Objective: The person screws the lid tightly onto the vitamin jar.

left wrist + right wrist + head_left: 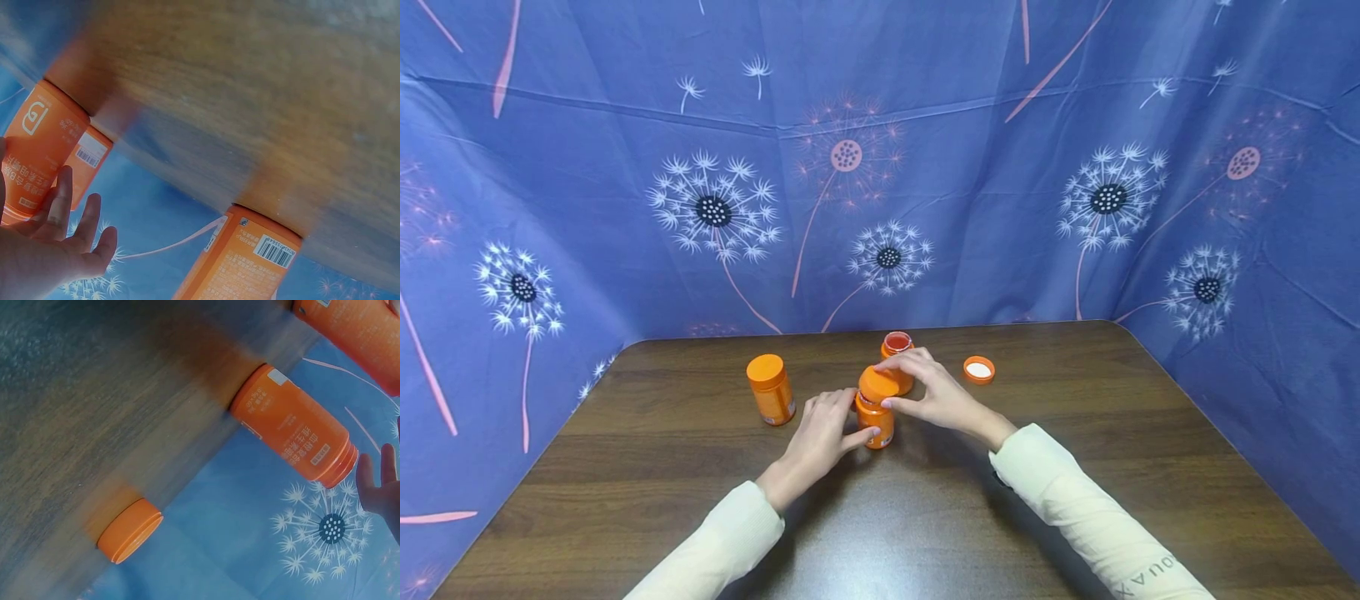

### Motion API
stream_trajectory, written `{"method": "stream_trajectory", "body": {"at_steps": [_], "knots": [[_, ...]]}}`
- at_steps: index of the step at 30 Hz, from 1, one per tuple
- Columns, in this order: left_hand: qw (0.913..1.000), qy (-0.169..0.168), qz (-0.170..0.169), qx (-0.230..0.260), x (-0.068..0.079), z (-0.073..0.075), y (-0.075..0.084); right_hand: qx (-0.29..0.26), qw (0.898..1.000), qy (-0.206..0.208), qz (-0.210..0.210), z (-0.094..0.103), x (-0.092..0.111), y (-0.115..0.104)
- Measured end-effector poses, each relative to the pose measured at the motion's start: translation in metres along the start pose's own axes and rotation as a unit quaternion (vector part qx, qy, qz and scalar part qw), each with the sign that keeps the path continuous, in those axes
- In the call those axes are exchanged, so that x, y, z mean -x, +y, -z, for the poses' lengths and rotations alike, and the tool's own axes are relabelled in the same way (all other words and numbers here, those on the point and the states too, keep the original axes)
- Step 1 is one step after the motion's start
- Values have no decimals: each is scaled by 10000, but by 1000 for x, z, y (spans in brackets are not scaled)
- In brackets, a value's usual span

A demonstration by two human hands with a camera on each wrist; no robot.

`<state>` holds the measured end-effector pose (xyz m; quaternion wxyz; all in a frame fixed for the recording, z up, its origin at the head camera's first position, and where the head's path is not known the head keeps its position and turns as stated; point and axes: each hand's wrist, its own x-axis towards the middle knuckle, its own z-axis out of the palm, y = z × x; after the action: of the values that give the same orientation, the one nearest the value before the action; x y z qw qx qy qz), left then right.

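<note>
An orange plastic bottle (876,425) stands upright on the table in front of me. My left hand (820,430) holds it from the left, thumb on the near side; the left wrist view shows its label (39,140) and my fingers beside it. Above its neck, my right hand (934,395) grips an orange lid (878,383) between thumb and fingers. The lid sits tilted, with the neck partly visible under it. Close behind stands a second, uncapped orange bottle (898,344), also in the right wrist view (294,428).
To the left stands a capped orange bottle (771,392). A loose orange lid (979,370) lies on the right with its white inside up. The brown wooden table (647,467) meets a blue dandelion-print cloth (970,250) at its back and sides.
</note>
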<state>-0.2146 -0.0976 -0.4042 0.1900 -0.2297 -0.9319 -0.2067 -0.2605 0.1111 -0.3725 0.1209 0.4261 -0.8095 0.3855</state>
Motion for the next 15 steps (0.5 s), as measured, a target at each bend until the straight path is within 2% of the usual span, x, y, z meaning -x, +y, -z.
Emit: {"method": "stream_trajectory", "body": {"at_steps": [7, 15], "knots": [[10000, -44, 47, 8, 0, -1, 0, 63, 9994, 6, 326, -3, -2, 0], [10000, -39, 30, 59, 0, 0, 0, 105, 9994, -15, 338, -4, -1, 2]]}}
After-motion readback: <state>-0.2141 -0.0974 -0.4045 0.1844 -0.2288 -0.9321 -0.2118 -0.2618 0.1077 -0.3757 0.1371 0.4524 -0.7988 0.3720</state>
